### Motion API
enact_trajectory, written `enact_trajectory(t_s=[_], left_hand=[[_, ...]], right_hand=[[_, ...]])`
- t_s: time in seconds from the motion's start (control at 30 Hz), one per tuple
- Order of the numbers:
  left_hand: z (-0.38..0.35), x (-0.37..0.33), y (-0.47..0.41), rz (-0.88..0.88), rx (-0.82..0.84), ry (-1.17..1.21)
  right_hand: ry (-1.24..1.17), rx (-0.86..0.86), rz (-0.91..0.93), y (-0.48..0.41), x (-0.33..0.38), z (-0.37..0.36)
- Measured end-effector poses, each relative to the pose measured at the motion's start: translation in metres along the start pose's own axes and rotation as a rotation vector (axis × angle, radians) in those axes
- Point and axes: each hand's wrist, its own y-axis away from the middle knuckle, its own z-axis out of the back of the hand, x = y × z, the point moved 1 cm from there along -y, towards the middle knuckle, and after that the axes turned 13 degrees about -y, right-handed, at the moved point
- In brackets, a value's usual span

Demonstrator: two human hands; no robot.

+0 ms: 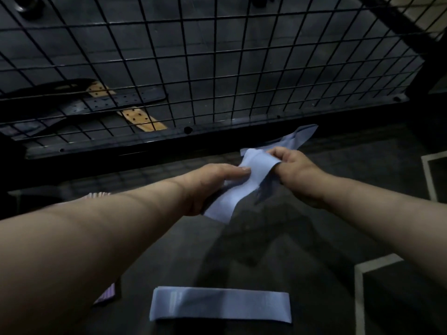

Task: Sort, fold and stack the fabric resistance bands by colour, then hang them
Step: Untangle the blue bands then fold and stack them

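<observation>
A black wire grid [217, 77] stood just beyond. The left hand [210, 182] and right hand [295, 170] clamped their fingers on a pale blue fabric band [232, 201] slanting near-left to far-right.

Left forearm [96, 238], at 8 o'clock: bare along its whole visible length, skin uncovered to the wrist. Faint crosswise creases and shadow bands show about midway along it.

Left hand [212, 180], near centre: bare. The thumbnail [245, 169] is short and trimmed, with a slight sheen.

Right forearm [387, 209], at 4 o'clock: bare to the wrist and smooth-surfaced.

Right hand [294, 165], just toward 2 o'clock of centre: bare, with rounded knuckles and a crease at the wrist.

Light is dim, so finer skin detail cannot be told.
</observation>
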Motion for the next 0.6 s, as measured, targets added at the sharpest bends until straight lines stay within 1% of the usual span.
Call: enact_trajectory(t_s=[0.07,0.1,0.17,0.2,0.27,0.3,0.37,0.4,0.5,0.53,0.6], left_hand=[[0.012,0.006,0.004,-0.018,0.030,-0.107],[0.017,0.010,0.008,-0.021,0.030,-0.171],[0.028,0.016,0.013,-0.018,-0.003,-0.254],[0.034,0.019,0.015,-0.011,-0.041,-0.255],[0.047,0.025,0.021,-0.016,-0.140,-0.233],[0.053,0.027,0.023,-0.022,-0.190,-0.234],[0.063,0.034,0.027,-0.029,-0.271,-0.259],[0.068,0.036,0.028,-0.028,-0.303,-0.278],[0.080,0.045,0.032,-0.012,-0.390,-0.313],[0.082,0.047,0.033,-0.001,-0.418,-0.311],[0.085,0.053,0.033,0.032,-0.464,-0.289]], right_hand=[[-0.090,-0.085,-0.051,-0.005,0.000,0.002],[-0.093,-0.111,-0.061,-0.007,-0.001,0.002],[-0.017,-0.139,-0.042,-0.010,-0.002,0.003],[0.038,-0.144,-0.005,-0.010,-0.003,0.003],[0.234,-0.124,0.108,-0.009,-0.004,0.010],[0.370,-0.081,0.168,-0.008,-0.003,0.015],[0.620,0.035,0.224,-0.001,-0.001,0.022],[0.721,0.077,0.224,0.002,-0.001,0.024],[1.004,0.133,0.201,0.008,-0.007,0.027],[1.059,0.148,0.181,0.008,-0.010,0.027],[1.070,0.197,0.117,0.006,-0.020,0.028]])
